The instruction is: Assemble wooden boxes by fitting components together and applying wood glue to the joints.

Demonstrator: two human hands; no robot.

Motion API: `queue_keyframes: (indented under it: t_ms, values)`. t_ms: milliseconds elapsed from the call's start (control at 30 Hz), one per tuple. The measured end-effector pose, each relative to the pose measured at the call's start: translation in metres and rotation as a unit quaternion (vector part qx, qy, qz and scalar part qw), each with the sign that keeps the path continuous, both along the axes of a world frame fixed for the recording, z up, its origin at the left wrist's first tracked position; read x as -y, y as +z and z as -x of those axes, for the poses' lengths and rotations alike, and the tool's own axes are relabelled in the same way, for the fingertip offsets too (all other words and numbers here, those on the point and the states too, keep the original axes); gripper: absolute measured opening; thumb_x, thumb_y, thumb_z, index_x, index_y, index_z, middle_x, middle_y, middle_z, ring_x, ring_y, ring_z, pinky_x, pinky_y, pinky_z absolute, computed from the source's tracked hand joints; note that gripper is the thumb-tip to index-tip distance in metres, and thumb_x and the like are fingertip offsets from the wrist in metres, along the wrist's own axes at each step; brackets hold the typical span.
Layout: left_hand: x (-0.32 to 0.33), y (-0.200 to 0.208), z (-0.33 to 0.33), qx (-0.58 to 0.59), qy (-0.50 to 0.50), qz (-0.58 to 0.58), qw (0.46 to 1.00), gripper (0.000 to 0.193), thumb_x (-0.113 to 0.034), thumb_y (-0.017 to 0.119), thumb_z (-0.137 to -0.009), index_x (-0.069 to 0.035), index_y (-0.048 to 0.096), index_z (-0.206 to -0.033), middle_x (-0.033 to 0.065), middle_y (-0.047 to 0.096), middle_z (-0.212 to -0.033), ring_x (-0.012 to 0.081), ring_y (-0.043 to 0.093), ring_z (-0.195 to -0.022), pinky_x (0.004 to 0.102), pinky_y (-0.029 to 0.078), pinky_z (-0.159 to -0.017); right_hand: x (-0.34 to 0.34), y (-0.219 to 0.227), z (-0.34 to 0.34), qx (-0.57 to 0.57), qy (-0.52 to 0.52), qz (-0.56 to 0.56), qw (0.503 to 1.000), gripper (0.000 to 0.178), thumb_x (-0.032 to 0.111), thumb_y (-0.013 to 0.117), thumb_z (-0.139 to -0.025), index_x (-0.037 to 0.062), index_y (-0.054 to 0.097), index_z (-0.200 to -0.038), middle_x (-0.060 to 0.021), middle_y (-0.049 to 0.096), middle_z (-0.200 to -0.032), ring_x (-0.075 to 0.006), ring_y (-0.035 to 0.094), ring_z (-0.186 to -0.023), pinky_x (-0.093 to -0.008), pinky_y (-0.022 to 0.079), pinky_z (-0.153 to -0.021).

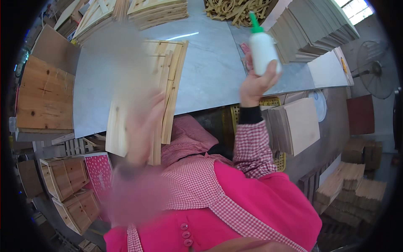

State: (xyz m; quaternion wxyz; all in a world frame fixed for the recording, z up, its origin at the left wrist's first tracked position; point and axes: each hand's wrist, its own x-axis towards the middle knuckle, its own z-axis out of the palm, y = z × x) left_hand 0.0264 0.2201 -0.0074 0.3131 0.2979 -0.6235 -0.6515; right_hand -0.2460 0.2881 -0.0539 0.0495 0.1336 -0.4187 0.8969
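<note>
My right hand (255, 84) is raised over the grey table (210, 71) and grips a white glue bottle (262, 48) with a green nozzle pointing up. My left hand (145, 122) is blurred by motion and lies against a stack of thin light wooden slats (168, 75) that reaches over the table's near edge; whether it grips them is unclear. Both sleeves are pink-and-white checked over a bright pink apron.
Small wooden crates (69, 185) stand at lower left, a wooden board (44, 96) at left. Slat frames (138, 10) and a heap of wood strips (235, 10) lie at the table's far side. Thin board stacks (315, 29) (294, 124) sit right; a fan (375, 69) is far right.
</note>
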Motion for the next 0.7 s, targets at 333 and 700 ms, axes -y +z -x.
queue_keyframes:
  t_ms: [333,700]
  values:
    - [0.035,-0.006,0.122,-0.096,-0.051,-0.036,0.993,0.037,-0.024,0.066,-0.089,-0.002,0.055,-0.116,0.0068,0.063,-0.107,0.0138,0.060,-0.095,0.0325,0.048,-0.084,0.015,-0.029,-0.028,-0.301,0.062,-0.358,0.882,0.041,0.034,0.058,-0.088,0.0016,0.056,-0.114,-0.0127,0.057,-0.112,-0.0291,0.052,-0.110,-0.0406,0.039,-0.094]
    - [0.046,-0.003,0.082,0.330,0.089,0.419,0.841,0.042,-0.025,0.077,-0.065,-0.005,0.057,-0.097,0.0152,0.065,-0.078,0.0325,0.064,-0.072,0.0427,0.050,-0.062,0.016,-0.020,0.056,-0.088,0.179,-0.350,0.915,0.026,0.014,0.066,-0.086,0.0053,0.060,-0.109,-0.0062,0.065,-0.099,-0.0115,0.060,-0.087,-0.0291,0.048,-0.079]
